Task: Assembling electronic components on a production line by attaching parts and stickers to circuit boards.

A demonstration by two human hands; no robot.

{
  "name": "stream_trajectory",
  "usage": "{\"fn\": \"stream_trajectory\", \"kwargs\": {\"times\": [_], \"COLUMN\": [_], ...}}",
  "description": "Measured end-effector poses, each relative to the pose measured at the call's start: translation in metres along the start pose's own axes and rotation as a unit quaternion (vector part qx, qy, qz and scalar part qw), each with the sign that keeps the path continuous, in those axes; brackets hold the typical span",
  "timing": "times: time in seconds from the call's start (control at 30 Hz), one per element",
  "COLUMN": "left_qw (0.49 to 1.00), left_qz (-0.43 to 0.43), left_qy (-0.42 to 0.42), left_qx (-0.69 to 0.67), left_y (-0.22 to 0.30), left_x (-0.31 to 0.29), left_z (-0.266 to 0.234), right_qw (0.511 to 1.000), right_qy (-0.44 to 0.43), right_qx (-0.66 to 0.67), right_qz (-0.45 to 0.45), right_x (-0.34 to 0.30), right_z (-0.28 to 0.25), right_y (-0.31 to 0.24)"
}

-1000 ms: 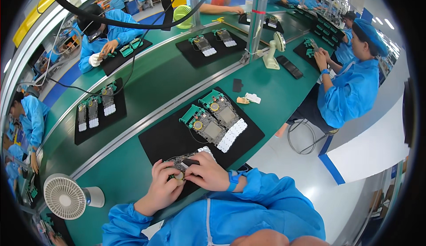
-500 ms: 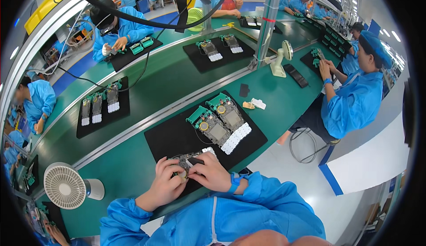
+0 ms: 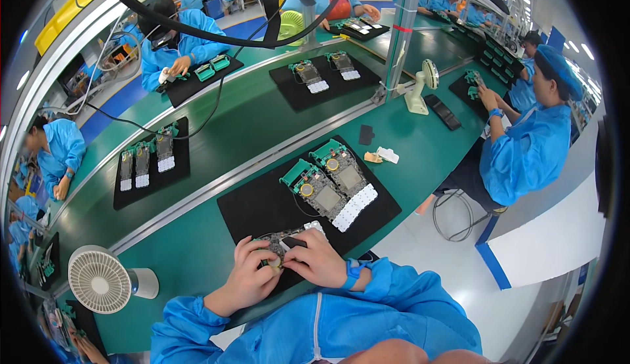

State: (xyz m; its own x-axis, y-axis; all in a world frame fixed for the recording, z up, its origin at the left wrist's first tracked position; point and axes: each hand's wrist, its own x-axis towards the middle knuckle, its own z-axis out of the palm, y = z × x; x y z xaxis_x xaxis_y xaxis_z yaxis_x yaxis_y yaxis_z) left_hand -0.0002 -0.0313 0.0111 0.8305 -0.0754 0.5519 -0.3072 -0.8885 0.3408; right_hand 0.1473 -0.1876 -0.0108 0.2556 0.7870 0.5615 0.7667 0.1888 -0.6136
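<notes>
At the near edge of the black mat (image 3: pixel 236 201), a grey circuit board (image 3: pixel 276 238) with a white end lies under both hands. My left hand (image 3: pixel 251 273) grips its left side, fingers curled and thumb at a small round yellowish part (image 3: pixel 274 262). Bent over the board's right side is my right hand (image 3: pixel 320 260), its fingertips pinched together beside that part. A small dark piece (image 3: pixel 294 241) shows under the right fingers; whether they hold it is hidden. Just beyond, two more circuit boards (image 3: pixel 327 198) with green clip-like holders (image 3: pixel 301 171) and white ends lie side by side.
A white fan (image 3: pixel 98 278) stands at left, another (image 3: pixel 417 95) at far right by a black handheld device (image 3: pixel 443 112). Small white and tan pieces (image 3: pixel 384 156) lie past the mat. A metal rail (image 3: pixel 216 187) crosses the table; a cable (image 3: pixel 216 95) hangs beyond. Co-workers sit around.
My hands stay over the board with only slight finger movement. The view has shifted slightly. Across the table, a co-worker's mat with boards has moved left, with a hand now over it.
</notes>
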Motion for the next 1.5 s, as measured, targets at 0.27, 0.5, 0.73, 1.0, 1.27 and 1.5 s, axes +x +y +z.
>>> {"fn": "stream_trajectory", "kwargs": {"times": [0.27,0.5,0.73,1.0,1.27,1.5], "left_qw": [1.000,1.000,1.000,0.999,0.999,0.996], "left_qz": [0.001,0.006,0.018,0.031,0.008,0.005], "left_qy": [-0.005,-0.006,0.009,0.026,0.030,0.059], "left_qx": [-0.007,-0.006,0.006,-0.019,-0.026,-0.060], "left_y": [0.000,0.003,-0.002,-0.016,-0.010,-0.011], "left_x": [0.002,0.001,-0.001,0.011,0.001,0.002], "left_z": [-0.004,-0.007,-0.005,-0.007,-0.008,-0.005], "right_qw": [1.000,0.998,0.992,0.996,0.994,0.993], "right_qy": [-0.005,-0.057,-0.111,-0.055,-0.035,0.016], "right_qx": [0.011,-0.001,-0.014,0.057,0.066,0.047], "right_qz": [-0.005,-0.008,-0.053,0.044,0.085,0.107], "right_x": [0.001,-0.002,0.012,0.021,0.019,0.021], "right_z": [-0.002,-0.013,-0.024,-0.019,-0.003,0.001], "right_y": [0.001,-0.004,0.002,0.001,-0.005,-0.009]}}
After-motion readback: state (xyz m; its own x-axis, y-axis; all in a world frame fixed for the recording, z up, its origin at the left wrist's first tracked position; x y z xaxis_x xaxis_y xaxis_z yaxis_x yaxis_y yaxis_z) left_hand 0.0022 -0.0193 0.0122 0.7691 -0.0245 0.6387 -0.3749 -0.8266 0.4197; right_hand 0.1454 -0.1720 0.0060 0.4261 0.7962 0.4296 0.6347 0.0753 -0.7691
